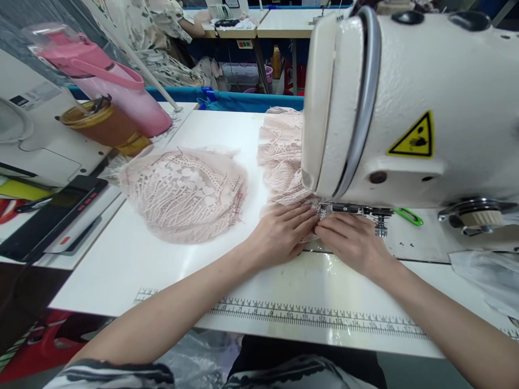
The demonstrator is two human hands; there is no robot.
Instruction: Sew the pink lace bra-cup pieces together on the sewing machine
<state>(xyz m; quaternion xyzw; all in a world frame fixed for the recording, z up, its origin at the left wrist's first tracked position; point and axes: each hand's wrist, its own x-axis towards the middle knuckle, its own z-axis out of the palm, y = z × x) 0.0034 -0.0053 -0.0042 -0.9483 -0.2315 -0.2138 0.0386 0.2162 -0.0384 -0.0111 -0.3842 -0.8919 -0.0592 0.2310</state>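
Pale pink lace fabric (284,156) runs in a gathered strip along the left side of the sewing machine head (389,102) and in under its needle area. Beside the presser foot, my left hand (284,232) is closed on the near end of this lace, its fingers pointing right. My right hand (351,240) is closed on the lace edge just right of it, fingers bent in close to the foot. The fingertips of both hands nearly meet. What lies beneath them is mostly hidden. Left of my left hand rests a separate rounded lace piece (186,194) with reddish loose threads.
A printed ruler (308,316) follows the table's front edge. At the left stand a pink bottle (117,92), a brown cup (107,127) and a black device (52,216). A green clip-like item (409,216) lies on the machine bed. Another person's arm (192,26) shows behind.
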